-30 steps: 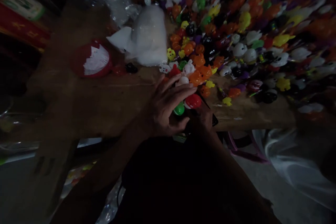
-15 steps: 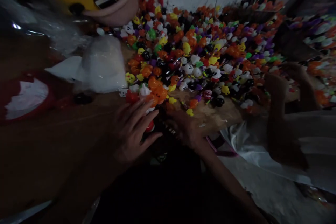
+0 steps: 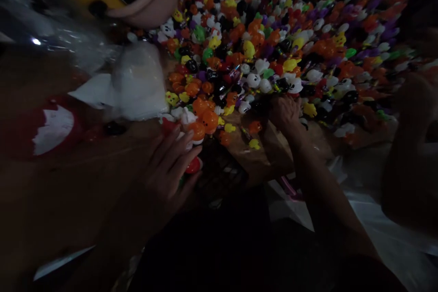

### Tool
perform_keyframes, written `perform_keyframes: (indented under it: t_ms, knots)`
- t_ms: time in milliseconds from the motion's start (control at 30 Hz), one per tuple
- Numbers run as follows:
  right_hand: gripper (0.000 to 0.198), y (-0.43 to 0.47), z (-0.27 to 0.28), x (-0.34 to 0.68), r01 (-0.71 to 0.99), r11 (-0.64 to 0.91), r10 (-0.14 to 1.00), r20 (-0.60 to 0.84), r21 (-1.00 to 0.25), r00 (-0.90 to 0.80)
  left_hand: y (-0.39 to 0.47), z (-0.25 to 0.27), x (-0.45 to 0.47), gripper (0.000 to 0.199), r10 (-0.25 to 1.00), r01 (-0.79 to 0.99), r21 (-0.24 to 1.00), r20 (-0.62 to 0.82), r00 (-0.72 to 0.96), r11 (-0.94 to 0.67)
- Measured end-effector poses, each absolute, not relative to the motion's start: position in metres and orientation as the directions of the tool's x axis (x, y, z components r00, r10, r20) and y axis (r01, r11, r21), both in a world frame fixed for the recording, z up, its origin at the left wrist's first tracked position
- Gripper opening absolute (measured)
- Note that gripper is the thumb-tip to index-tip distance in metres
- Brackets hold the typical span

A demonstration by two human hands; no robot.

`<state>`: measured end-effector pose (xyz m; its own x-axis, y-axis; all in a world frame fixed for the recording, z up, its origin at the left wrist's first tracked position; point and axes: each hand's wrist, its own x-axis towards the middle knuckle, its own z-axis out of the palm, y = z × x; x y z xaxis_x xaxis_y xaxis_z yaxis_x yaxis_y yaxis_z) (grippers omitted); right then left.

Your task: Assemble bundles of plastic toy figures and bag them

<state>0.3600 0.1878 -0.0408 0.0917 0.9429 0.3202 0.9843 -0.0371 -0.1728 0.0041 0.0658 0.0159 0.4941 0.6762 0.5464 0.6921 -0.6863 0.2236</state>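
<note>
My left hand [image 3: 171, 162] rests at the near left edge of a heap of small plastic figures [image 3: 253, 80], its fingers stretched out and spread. Beside its fingertips are a red figure [image 3: 194, 165] and orange pumpkin-like figures [image 3: 207, 121]. My right hand [image 3: 284, 112] reaches into the front of the heap, fingers curled down among white and black pieces. What those fingers hold, if anything, is hidden. A few yellow figures [image 3: 254, 144] lie loose on the tabletop between my hands.
A filled clear plastic bag [image 3: 140, 84] stands left of the heap, near a yellow-and-pink container [image 3: 147, 9]. A red item with a torn white label [image 3: 54, 130] lies farther left. Another person's arm [image 3: 410, 114] is at the right. A dark crate-like shape [image 3: 222, 171] sits below the table edge.
My right hand has moved from beside my left hand forward and right into the heap. My left hand stays nearly in place. The view has shifted slightly.
</note>
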Motion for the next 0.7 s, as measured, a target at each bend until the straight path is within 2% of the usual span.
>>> perform_keyframes:
  t_ms: [100, 167, 233, 333, 400, 467, 600, 667, 700]
  knots:
    - [0.018, 0.183, -0.016, 0.348, 0.973, -0.033, 0.947, 0.304, -0.229, 0.103, 0.068, 0.021, 0.004, 0.046, 0.672, 0.694, 0.186, 0.513, 0.535, -0.695]
    - [0.019, 0.169, 0.003, 0.334, 0.973, 0.010, 0.920, 0.382, -0.231, 0.082, 0.069, 0.027, 0.002, 0.043, 0.674, 0.685, 0.200, 0.502, 0.542, -0.700]
    - [0.022, 0.144, 0.018, 0.320, 0.970, 0.155, 0.869, 0.494, -0.185, -0.044, 0.069, 0.032, -0.002, 0.040, 0.700, 0.679, 0.262, 0.491, 0.518, -0.686]
    - [0.024, 0.098, 0.024, 0.302, 0.896, 0.415, 0.823, 0.487, -0.161, -0.293, 0.069, 0.041, -0.009, 0.035, 0.759, 0.661, 0.413, 0.519, 0.394, -0.626]
    - [0.027, 0.073, 0.022, 0.290, 0.847, 0.499, 0.822, 0.410, -0.182, -0.396, 0.071, 0.045, -0.011, 0.035, 0.784, 0.650, 0.482, 0.536, 0.312, -0.588]
    - [0.028, 0.061, 0.021, 0.275, 0.844, 0.496, 0.855, 0.282, -0.202, -0.435, 0.076, 0.047, -0.011, 0.034, 0.795, 0.652, 0.498, 0.533, 0.289, -0.572]
    - [0.028, 0.073, 0.030, 0.236, 0.901, 0.408, 0.909, -0.034, -0.146, -0.416, 0.088, 0.043, -0.006, 0.035, 0.743, 0.585, 0.474, 0.537, 0.401, -0.658]
    - [0.026, 0.087, 0.035, 0.218, 0.899, 0.413, 0.900, -0.088, -0.145, -0.428, 0.091, 0.039, -0.005, 0.036, 0.706, 0.574, 0.427, 0.544, 0.453, -0.699]
    - [0.025, 0.093, 0.036, 0.211, 0.885, 0.425, 0.894, -0.068, -0.189, -0.443, 0.091, 0.038, -0.005, 0.036, 0.692, 0.581, 0.398, 0.547, 0.471, -0.710]
